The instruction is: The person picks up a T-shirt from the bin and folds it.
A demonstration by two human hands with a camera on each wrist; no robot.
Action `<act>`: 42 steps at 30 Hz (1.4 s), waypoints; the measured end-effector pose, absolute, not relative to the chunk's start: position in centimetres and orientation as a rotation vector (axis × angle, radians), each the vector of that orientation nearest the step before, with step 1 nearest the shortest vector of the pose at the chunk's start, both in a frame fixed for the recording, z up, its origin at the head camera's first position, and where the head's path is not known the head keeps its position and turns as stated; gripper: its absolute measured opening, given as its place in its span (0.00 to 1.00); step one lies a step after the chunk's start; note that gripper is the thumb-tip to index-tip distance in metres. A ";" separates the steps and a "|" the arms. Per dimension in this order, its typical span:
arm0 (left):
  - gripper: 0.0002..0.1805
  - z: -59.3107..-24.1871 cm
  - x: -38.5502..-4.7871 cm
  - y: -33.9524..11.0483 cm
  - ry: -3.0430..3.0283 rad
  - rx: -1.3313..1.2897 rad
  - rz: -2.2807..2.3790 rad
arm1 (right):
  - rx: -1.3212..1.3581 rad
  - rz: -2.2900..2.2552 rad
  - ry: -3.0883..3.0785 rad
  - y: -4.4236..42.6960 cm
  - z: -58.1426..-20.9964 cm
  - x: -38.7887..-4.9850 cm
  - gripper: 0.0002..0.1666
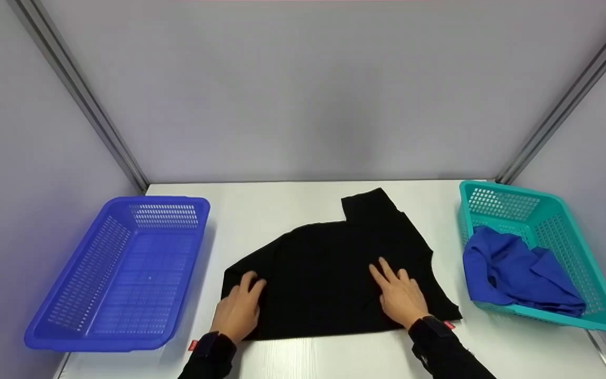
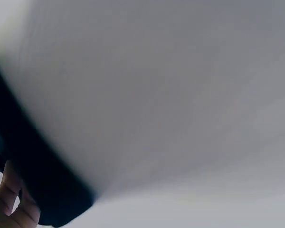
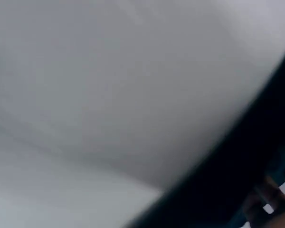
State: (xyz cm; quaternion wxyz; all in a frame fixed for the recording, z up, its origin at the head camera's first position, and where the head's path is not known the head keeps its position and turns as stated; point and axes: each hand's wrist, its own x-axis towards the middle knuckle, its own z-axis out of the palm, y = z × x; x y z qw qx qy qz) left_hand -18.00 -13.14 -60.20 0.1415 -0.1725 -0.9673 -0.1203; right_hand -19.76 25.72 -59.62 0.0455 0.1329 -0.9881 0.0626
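Observation:
A black garment [image 1: 324, 279] lies spread on the white table, with a short sleeve-like part jutting up at its back right. My left hand [image 1: 237, 308] rests on its left side, fingers slightly bent and fingertips against the cloth beside a small fold. On the garment's right half, my right hand [image 1: 402, 300] touches the fabric with two fingers stretched and spread. Dark material fills a corner of each wrist view, where parts of the left fingers [image 2: 9, 199] and the right fingers [image 3: 270, 192] show dimly.
A blue plastic basket [image 1: 204, 210] stands at the left, its mesh floor visible. At the right, a teal basket [image 1: 576, 226] holds a crumpled blue cloth [image 1: 518, 273]. Small red tags [image 1: 193, 345] show near both wrists. Grey panels [image 1: 303, 95] enclose the table [image 1: 261, 202].

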 end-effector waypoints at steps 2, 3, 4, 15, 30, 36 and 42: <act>0.28 -60.1 -18.8 -13.1 -2.788 -0.459 -0.321 | 0.376 0.199 -3.057 25.4 -59.3 -19.9 0.41; 0.28 -60.1 -19.2 -13.0 -2.788 -0.439 -0.300 | 0.361 0.202 -3.074 25.3 -59.3 -19.9 0.41; 0.29 -60.1 -19.6 -12.9 -2.786 -0.429 -0.271 | 0.347 0.205 -3.091 25.2 -59.3 -19.9 0.41; 0.06 -59.7 -21.8 -12.6 -2.696 -0.481 -0.060 | 0.376 0.188 -3.044 25.2 -60.2 -19.6 0.43; 0.04 -55.5 -21.5 -12.3 -2.421 -0.196 -1.077 | 0.282 0.336 -3.025 25.6 -59.7 -20.1 0.40; 0.12 -57.2 -19.7 -12.1 -2.606 -0.439 -0.932 | 0.262 0.393 -2.982 26.0 -58.5 -21.7 0.37; 0.21 -59.0 -18.9 -12.5 -2.826 -0.718 -0.800 | 0.149 0.452 -3.084 26.2 -57.7 -23.3 0.36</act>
